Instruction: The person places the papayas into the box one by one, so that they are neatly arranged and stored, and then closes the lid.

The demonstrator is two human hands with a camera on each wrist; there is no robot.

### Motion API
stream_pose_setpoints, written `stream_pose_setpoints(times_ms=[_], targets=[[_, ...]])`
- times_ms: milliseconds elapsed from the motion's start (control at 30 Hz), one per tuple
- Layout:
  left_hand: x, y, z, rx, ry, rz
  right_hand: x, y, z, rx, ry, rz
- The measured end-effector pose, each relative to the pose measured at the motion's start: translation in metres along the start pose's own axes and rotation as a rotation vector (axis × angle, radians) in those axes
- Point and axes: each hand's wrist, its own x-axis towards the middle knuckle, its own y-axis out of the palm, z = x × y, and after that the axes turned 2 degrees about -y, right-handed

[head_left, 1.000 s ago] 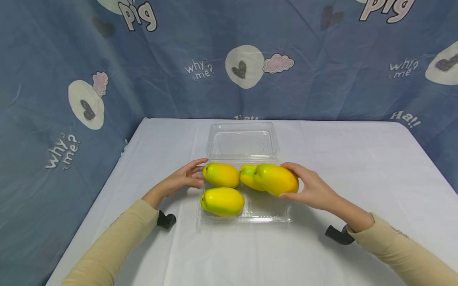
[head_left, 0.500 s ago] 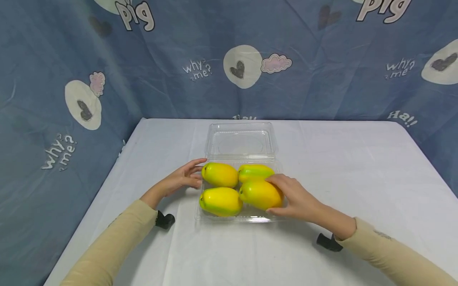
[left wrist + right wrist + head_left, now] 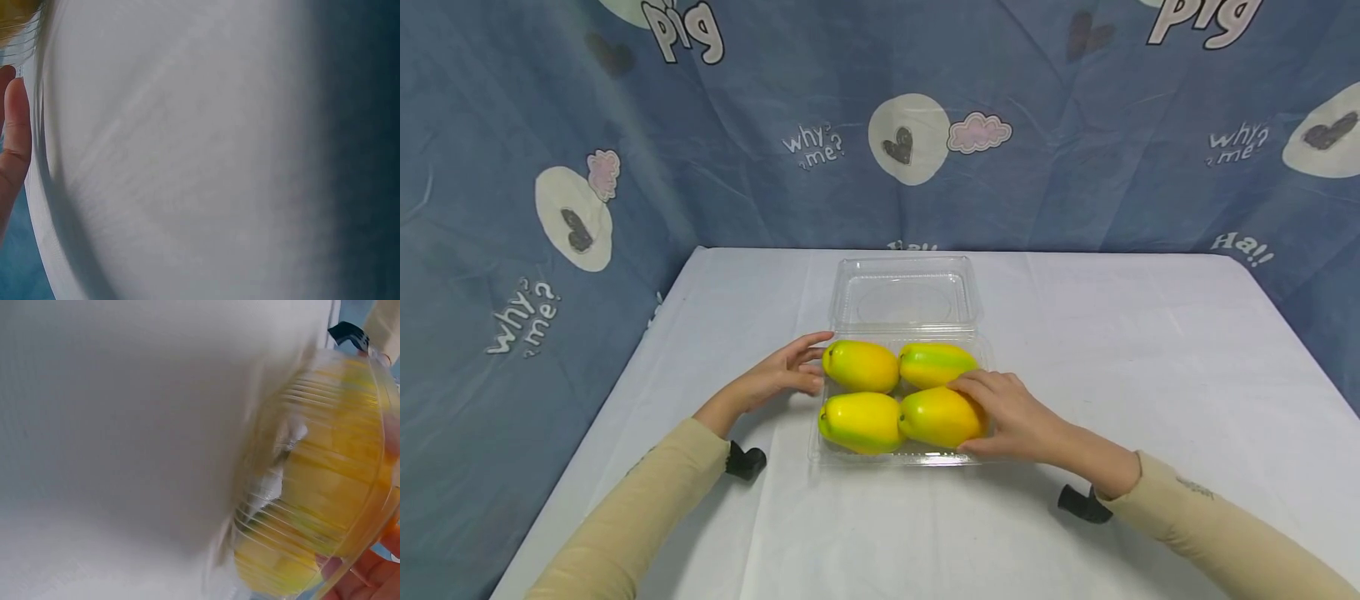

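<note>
A clear plastic clamshell box (image 3: 925, 458) lies with its lid folded back on the table. Yellow-green papayas sit in its base in two rows of two. My right hand (image 3: 1018, 421) holds the right end of the front right papaya (image 3: 942, 417), thumb at the near side and fingers over the far side. Beside it lies the front left papaya (image 3: 862, 423); behind are the back left papaya (image 3: 861, 367) and the back right papaya (image 3: 936, 365). My left hand (image 3: 782, 375), fingers loosely spread, rests at the box's left edge. The left wrist view shows mostly tablecloth.
The transparent lid (image 3: 905, 292) lies flat behind the base. A white cloth (image 3: 1112, 333) covers the table, and a blue printed curtain (image 3: 760, 183) hangs behind and to the left. Black wrist mounts (image 3: 746, 462) stick out at both cuffs.
My right hand has moved left and toward the near side, lowering its papaya from over the back right one into the front right place. The left hand stays at the box's edge.
</note>
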Motion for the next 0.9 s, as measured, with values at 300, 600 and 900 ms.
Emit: stream_pose_setpoints(times_ms=[300, 600, 900], targets=[[0.000, 0.000, 0.000, 0.002, -0.010, -0.004, 0.002, -0.004, -0.004, -0.042, -0.046, 0.048], [0.000, 0.000, -0.001, 0.006, -0.003, -0.007, 0.002, -0.005, -0.005, -0.058, -0.074, 0.038], [-0.001, -0.003, -0.005, 0.034, 0.013, -0.005, 0.002, -0.011, -0.009, -0.006, -0.100, 0.040]])
